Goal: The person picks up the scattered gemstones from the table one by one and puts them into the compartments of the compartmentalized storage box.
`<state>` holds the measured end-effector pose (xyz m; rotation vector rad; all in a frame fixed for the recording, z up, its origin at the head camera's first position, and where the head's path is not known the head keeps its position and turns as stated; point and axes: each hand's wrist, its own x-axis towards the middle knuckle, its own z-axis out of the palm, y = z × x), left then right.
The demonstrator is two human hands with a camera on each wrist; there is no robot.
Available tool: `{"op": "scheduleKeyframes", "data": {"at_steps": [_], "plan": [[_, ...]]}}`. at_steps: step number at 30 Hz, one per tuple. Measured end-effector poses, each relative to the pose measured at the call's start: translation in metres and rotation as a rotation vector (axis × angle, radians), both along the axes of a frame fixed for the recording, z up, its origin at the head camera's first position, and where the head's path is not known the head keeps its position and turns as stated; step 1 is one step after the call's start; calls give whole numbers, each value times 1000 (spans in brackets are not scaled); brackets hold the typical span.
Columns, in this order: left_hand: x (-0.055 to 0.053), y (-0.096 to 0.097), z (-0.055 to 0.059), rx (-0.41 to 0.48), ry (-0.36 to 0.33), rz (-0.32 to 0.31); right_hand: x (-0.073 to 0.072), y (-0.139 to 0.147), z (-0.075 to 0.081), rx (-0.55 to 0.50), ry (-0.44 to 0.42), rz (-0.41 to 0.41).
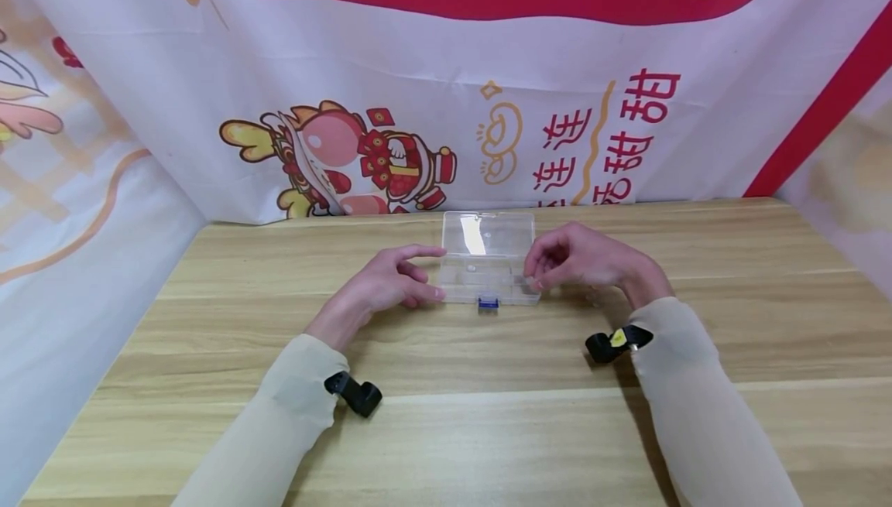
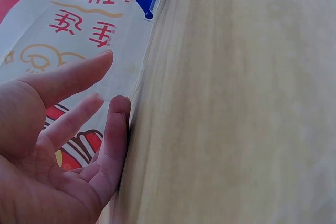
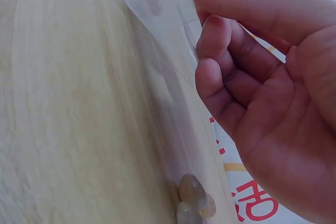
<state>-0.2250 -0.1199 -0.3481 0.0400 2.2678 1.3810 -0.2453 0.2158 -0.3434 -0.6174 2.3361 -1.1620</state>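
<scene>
Box [image 1: 463, 292] on tabletop [image 1: 446, 429], lid [image 1: 502, 238] raised; left hand [image 1: 390, 279] spans one end with fingers spread, presumably steadying it; right hand [image 1: 581, 255] curls fingers at the other (pinching anything? cannot tell).

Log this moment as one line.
left hand: touching clear compartment box | right hand: at box's right end, grip unclear | lid: open | translucent pebble-like pieces: right of box
</scene>
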Motion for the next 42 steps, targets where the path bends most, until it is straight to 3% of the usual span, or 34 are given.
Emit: {"op": "scheduleKeyframes", "data": {"at_steps": [9, 22, 42], "plan": [[0, -2, -1, -7, 2, 1, 3, -2, -2, -20, -11, -17], [-1, -2, -1, 5, 5, -9, 15, -5, -7, -16, 50, -130], [-1, -2, -1, 15, -5, 4, 19, -11, 1, 92, 60, -109]]}}
